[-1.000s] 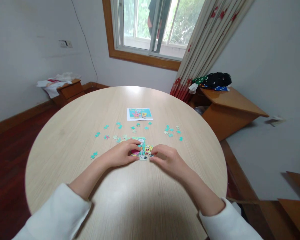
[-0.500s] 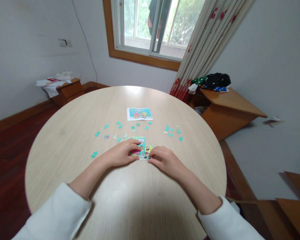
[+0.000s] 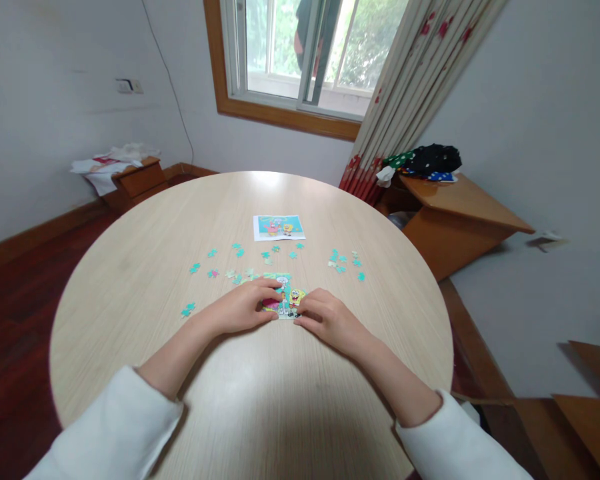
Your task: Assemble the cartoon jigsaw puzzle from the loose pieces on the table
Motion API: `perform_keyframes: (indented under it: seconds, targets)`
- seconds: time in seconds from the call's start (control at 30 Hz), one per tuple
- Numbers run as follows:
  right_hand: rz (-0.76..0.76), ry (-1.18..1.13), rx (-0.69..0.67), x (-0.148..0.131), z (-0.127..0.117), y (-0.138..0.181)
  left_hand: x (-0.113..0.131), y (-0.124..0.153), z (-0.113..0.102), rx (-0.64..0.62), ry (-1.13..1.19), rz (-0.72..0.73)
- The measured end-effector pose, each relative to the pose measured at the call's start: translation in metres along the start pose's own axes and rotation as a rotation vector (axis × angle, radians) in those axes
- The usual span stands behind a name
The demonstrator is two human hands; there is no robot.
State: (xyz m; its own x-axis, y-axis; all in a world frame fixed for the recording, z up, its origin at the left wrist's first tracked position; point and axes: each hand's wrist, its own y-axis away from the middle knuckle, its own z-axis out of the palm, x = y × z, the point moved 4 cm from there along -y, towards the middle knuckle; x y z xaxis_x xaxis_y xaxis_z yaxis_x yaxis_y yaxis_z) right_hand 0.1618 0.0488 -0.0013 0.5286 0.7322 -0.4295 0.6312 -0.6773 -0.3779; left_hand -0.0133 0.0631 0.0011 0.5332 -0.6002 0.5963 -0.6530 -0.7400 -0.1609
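Note:
A partly joined jigsaw puzzle [image 3: 283, 303] lies flat on the table, showing a yellow square cartoon figure and a pale one beside it. Across its left part rests my left hand [image 3: 250, 305], fingers stretched out and apart, hiding some of the picture. At the puzzle's lower right edge, my right hand [image 3: 333, 320] has its thumb and fingertips closed round a puzzle piece, mostly covered by the fingers. Loose turquoise puzzle pieces [image 3: 237, 253] lie scattered beyond and to the left of the hands, with a further cluster [image 3: 341, 269] on the right.
A printed reference picture [image 3: 280, 228] lies farther back on the round wooden table [image 3: 260, 400]. Behind stand a small cabinet [image 3: 140, 179] with papers and a tilted wooden desk [image 3: 460, 207] with cloths. A curtain [image 3: 405, 87] hangs beside the window.
My right hand has shifted very slightly at the puzzle's right edge. My left hand stays in place on the puzzle, and the loose pieces lie as before.

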Motion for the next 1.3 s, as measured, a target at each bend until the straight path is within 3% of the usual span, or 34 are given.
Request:
perform_keyframes:
  seconds: [1.0, 1.1, 1.2, 1.3]
  targets:
    - [-0.032, 0.054, 0.008, -0.001, -0.001, -0.001, -0.003, 0.001, 0.002, 0.005, -0.017, -0.022]
    - [0.075, -0.076, 0.152, 0.0, -0.009, -0.003, -0.004, 0.002, 0.003, 0.036, -0.009, -0.022]
    - [0.357, -0.278, 0.43, 0.013, -0.024, 0.0, -0.002, 0.002, 0.001, 0.113, 0.03, -0.008]
    - [0.572, -0.638, 0.681, 0.032, -0.034, 0.006, 0.002, 0.0, -0.008, 0.274, 0.135, -0.008]
